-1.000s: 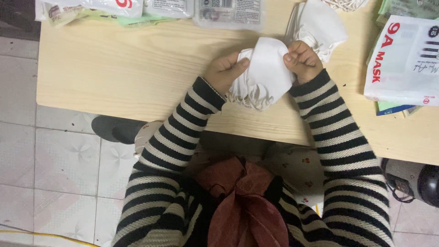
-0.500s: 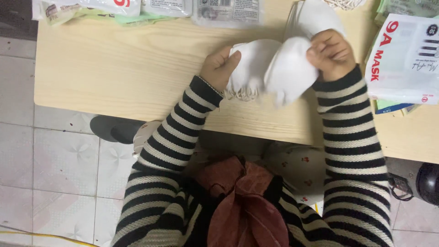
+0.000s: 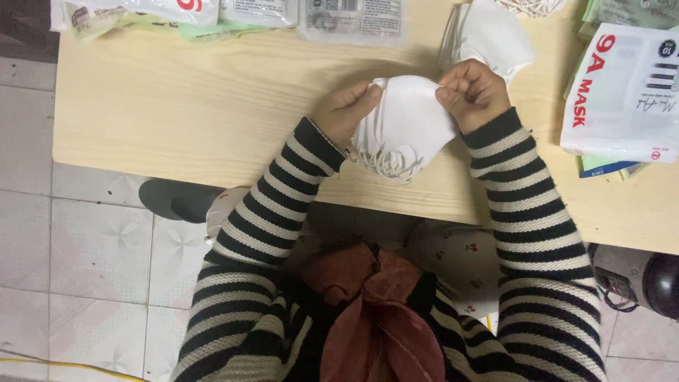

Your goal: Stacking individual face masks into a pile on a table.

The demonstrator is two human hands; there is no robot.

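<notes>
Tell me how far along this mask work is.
Done: the pictures don't show a finished count; sealed packets lie along the table's far edge. In hand: the left hand and right hand both grip a stack of white masks, ear loops hanging at its lower edge. Left: another pile of loose white masks sits just beyond the right hand, untouched.
</notes>
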